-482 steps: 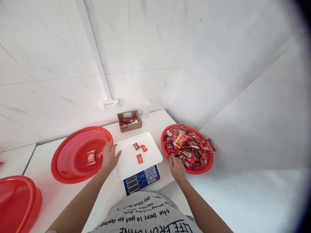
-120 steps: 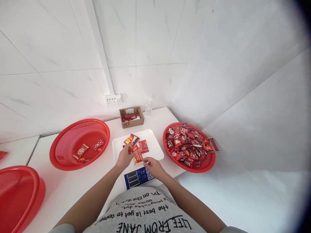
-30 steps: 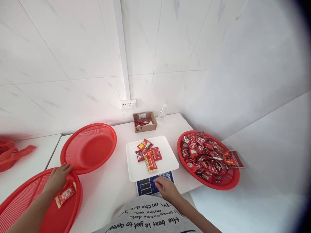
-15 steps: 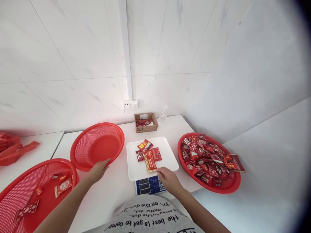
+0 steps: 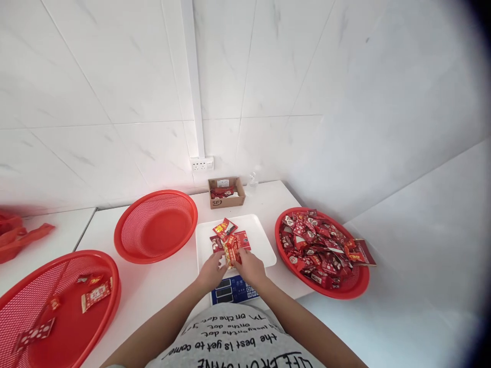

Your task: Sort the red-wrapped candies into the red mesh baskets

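"Table (image 5: pixel 153 286) first. What stood on it?"

"Three red baskets. Right basket (image 5: pixel 355 289): heaped with packets (image 5: pixel 314 245). Near left basket (image 5: pixel 69 317): a few, scattered. Far left basket (image 5: pixel 157 232): stood behind that one, left of the tray (image 5: pixel 264 248)."

"Mid-table?"

"Tray, white, on top of the scale (image 5: pixel 235 291), whose blue panel jutted out below. Box (image 5: pixel 227 202) behind the tray, red wrappers showing inside."

"State of the hands?"

"Both at the tray's near edge. Left hand (image 5: pixel 211 271): thumb and fingers curved, slight gap between them, tips close beside the front packet (image 5: pixel 231 253). Right hand (image 5: pixel 250 267): fingers curled in at that packet's right side, apparently touching it. Whether either had a firm hold, I could not tell; the fingers partly covered it."

"Where did that packet lie?"

"On the tray, nearest in a small overlapping cluster: dark packet (image 5: pixel 215 244) to the left, square packet (image 5: pixel 243 239) to the right, bright packet (image 5: pixel 225 228) behind."

"Progress?"

"Judged partway. Done: at least four packets laid on the tray. Left: handling looked unfinished, both hands being at the front packet; the bulk of the stock lay in the right basket. Remaining count not determinable. Scale display: no reading made out."
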### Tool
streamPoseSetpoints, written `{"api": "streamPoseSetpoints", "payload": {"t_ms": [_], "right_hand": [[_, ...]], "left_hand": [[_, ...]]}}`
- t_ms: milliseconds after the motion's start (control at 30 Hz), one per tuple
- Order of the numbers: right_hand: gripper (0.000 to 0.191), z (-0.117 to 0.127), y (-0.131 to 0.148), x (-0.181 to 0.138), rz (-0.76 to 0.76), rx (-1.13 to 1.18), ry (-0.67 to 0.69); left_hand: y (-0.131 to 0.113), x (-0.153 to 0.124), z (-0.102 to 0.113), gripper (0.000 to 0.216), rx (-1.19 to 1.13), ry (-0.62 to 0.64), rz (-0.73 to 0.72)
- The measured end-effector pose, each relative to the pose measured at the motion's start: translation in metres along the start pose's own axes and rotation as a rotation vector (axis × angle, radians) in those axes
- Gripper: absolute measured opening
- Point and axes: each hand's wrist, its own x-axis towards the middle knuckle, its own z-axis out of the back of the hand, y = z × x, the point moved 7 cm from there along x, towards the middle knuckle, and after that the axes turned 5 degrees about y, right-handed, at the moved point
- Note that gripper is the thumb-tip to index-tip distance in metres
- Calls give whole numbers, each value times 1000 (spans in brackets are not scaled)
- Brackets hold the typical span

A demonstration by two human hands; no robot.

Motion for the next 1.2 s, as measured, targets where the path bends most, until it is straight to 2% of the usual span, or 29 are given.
{"api": "streamPoseSetpoints", "payload": {"t_ms": [67,167,333,467,500,567,667,733,767,833,933,1033,1100,1167,1200], "right_hand": [[24,-4,0,1,-9,74,-9],[21,-6,-6,2,-37,305,-6],[14,-10,-10,-11,-128,862,159],[14,-5,3,-29,-35,1031,282],[17,-4,4,-33,-10,1034,295],[22,-4,3,-36,15,1021,294],[25,-5,-10,-30,12,939,234],[24,-2,-21,-23,28,796,134],[23,2,-25,-18,42,692,67],[25,11,-29,-11,81,455,-65],[35,18,-24,-1,135,146,-157],[43,16,-15,12,157,-16,-123],[47,11,-12,20,144,-65,-80],[50,7,-12,27,127,-89,-53],[49,5,-12,29,126,-92,-52]], "left_hand": [[1,0,-13,45,-132,17,78],[7,-4,-17,51,-396,26,258],[3,-20,-23,38,-672,116,430],[-8,-32,-32,27,-961,244,484],[-8,-33,-27,25,-982,229,475],[-5,-30,-2,23,-945,114,425],[5,-21,57,19,-942,-190,287],[14,-17,90,17,-960,-360,217],[17,-16,100,19,-921,-389,207],[18,-11,104,27,-657,-340,207],[7,0,80,32,-195,-187,166],[-12,15,46,34,107,-78,5],[-24,25,26,36,396,14,-112],[-25,32,15,31,588,68,-162],[-24,34,14,29,606,72,-160]]}}
